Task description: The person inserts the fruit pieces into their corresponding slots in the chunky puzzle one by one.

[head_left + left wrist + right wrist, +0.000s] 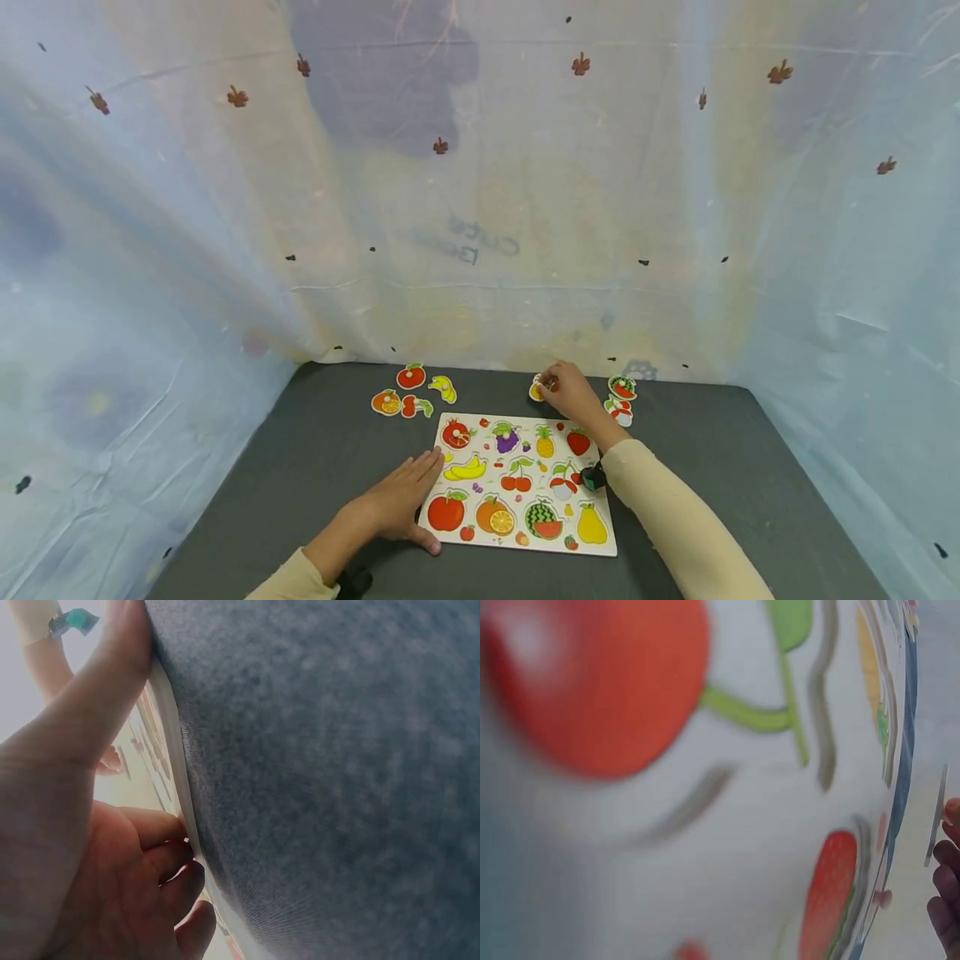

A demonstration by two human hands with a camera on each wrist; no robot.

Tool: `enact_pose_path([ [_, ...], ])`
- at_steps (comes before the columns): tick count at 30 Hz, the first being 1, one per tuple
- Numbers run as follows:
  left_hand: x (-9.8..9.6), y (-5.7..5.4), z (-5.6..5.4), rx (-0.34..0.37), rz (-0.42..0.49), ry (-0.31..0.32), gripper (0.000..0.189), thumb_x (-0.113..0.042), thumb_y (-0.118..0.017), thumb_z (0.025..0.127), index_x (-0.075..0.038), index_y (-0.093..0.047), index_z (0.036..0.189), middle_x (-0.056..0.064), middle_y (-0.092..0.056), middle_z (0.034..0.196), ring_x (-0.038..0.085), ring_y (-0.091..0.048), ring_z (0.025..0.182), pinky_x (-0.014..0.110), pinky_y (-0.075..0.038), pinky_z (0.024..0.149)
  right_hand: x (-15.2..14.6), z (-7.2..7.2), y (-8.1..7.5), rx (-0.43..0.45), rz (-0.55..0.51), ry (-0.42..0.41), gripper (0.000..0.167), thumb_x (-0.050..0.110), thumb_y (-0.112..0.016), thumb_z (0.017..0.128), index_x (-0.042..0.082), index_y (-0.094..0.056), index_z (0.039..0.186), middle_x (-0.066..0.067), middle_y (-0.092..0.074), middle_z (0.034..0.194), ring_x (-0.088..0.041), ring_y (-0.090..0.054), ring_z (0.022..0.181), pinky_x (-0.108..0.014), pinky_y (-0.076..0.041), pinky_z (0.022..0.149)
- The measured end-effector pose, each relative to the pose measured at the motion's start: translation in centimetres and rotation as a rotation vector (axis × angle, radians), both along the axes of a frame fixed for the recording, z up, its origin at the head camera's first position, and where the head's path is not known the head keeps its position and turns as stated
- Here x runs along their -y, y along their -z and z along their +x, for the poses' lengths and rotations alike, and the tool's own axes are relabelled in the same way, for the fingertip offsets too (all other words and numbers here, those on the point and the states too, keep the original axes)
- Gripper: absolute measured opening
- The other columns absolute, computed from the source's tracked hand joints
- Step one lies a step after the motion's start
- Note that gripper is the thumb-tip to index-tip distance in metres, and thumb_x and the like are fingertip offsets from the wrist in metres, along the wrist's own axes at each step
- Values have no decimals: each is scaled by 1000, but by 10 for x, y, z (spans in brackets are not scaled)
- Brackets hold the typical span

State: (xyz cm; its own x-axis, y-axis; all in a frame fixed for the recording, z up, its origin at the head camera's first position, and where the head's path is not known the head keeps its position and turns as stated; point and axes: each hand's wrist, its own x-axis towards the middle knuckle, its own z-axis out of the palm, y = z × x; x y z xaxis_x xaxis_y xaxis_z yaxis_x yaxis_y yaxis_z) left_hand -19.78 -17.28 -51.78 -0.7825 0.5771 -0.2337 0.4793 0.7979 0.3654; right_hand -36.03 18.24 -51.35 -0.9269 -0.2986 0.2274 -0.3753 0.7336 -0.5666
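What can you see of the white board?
The board is thin, white and rectangular, with colourful fruit pictures in three rows; its exact material is unclear. It lies flat on the dark table, slightly turned. The left hand touches its left edge; the right wrist hides part of its right edge.

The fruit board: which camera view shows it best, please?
The head view, because nearly the whole fruit board is visible there. The left wrist view shows mainly its edge; the right wrist view, a close, partly blurred section.
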Motion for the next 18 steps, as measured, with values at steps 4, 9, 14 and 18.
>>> enact_pose_path([
  [4, 0, 3, 0, -8, -7, -12, 138, -67, -92, 71, 4, -24, 168, 19, -22, 177, 37, -21, 164, 56, -17, 132, -6, 5, -1, -18, 15, -28, 9, 15, -75, 103, 6, -76, 101, -9, -67, 106, -29, -60, 101, -49, -55, 89],
  [9, 1, 9, -1, -12, -18, -21, 139, -66, -93, 70, 2, -23, 169, 18, -21, 177, 36, -21, 164, 55, -19, 132, -12, 11, 1, -69, 44, -58, 8, 16, -77, 101, 9, -77, 99, -6, -67, 105, -28, -60, 102, -48, -56, 90],
  [14, 2, 10, -1, -16, -13, -18, 139, -65, -93, 70, 3, -23, 169, 18, -21, 177, 36, -21, 164, 55, -20, 132, -20, 19, 4, -132, 72, -115, 6, 17, -79, 100, 13, -75, 98, -3, -66, 103, -27, -62, 102, -50, -56, 92],
  [18, 1, 9, -1, -15, -12, -14, 138, -65, -93, 71, 3, -23, 168, 18, -22, 177, 36, -22, 164, 56, -20, 132, -23, 27, 4, -130, 75, -147, 7, 17, -79, 101, 16, -74, 97, -1, -65, 103, -24, -60, 101, -49, -55, 93],
])
